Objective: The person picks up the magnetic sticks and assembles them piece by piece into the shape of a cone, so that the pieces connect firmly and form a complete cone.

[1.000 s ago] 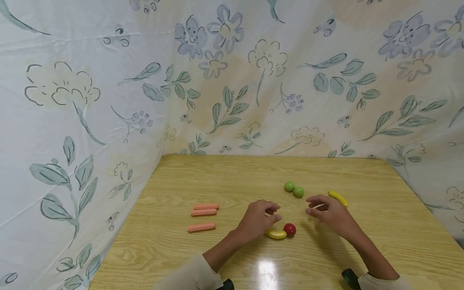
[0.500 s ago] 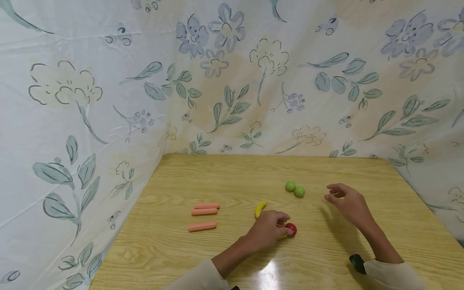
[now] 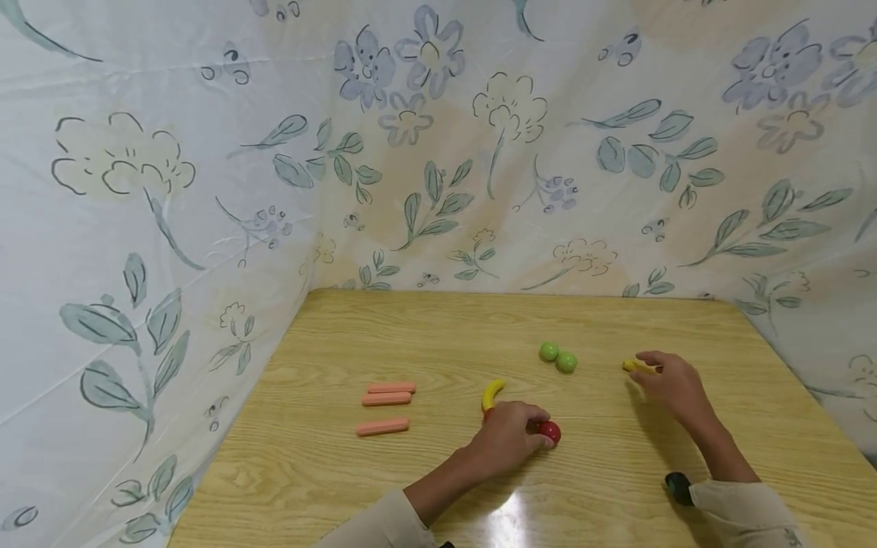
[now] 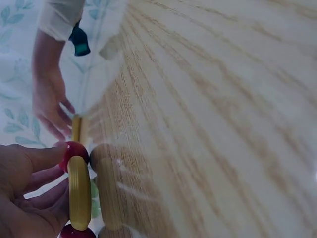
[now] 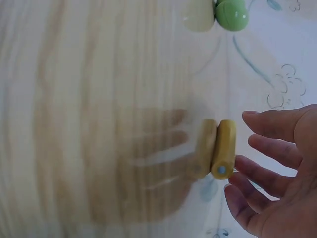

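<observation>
My left hand (image 3: 507,438) pinches a glossy red ball (image 3: 550,433) on the wooden table. Between that ball and a second red ball (image 4: 78,232) lies a yellow banana-shaped piece (image 4: 79,193), mostly hidden by the hand in the head view. Another yellow banana-shaped piece (image 3: 492,394) curves away behind the left hand, its near end at the second red ball. To the right, my right hand (image 3: 674,384) reaches over a third yellow banana-shaped piece (image 5: 225,148). Its fingers are spread beside the piece, with no grip visible in the right wrist view.
Two green balls (image 3: 558,357) touch each other farther back on the table (image 3: 438,327). Several pink-orange sticks (image 3: 386,399) lie at the left, one apart from the others. A floral cloth (image 3: 425,137) hangs behind and along the sides.
My left hand has moved down and right onto the red ball, uncovering the yellow piece behind it. My right hand has moved right, to the yellow piece there.
</observation>
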{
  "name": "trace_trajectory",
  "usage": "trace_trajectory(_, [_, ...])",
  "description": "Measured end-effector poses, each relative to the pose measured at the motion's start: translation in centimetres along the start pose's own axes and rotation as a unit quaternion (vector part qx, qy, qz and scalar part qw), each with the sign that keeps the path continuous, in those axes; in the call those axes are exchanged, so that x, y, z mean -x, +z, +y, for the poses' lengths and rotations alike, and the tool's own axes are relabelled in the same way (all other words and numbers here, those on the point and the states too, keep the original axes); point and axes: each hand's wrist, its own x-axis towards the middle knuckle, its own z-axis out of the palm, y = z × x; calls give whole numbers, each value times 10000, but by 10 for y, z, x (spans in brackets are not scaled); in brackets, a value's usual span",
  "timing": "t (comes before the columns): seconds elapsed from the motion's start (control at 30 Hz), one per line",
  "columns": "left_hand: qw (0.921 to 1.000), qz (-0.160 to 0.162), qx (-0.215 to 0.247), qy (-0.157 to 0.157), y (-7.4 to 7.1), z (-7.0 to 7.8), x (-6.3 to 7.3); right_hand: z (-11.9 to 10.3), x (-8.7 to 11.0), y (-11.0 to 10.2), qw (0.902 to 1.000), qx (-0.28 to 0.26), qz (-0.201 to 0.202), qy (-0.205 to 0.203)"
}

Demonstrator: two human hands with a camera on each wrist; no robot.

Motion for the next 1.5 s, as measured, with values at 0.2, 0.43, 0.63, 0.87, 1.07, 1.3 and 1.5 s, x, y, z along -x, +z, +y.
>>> trace_trajectory(0.2, [9999, -25, 155, -57, 0, 1, 0, 5, -1, 2, 10000, 41, 14, 12])
trace_trajectory(0.43, [9997, -49, -216, 41, 0, 0, -1, 6, -5, 2, 9999, 96, -2, 40])
trace_trajectory(0.63, [9994, -50, -343, 44, 2, -2, -2, 5, -7, 2, 9991, 172, -278, 288])
trace_trajectory(0.87, [9990, -84, -435, 22, 3, -3, -2, -1, -3, 7, 9983, 142, -391, 401])
trace_trajectory(1.07, [9992, -130, -388, 8, 2, -2, -2, -12, 8, 12, 9987, -147, -347, 352])
trace_trajectory(1.3, [9989, -126, -446, 17, 0, -1, -1, -31, 16, 20, 9987, -293, -347, 225])
trace_trajectory(1.5, [9983, -125, -572, 66, 0, -1, -3, -46, 21, 26, 9962, -557, -601, 309])
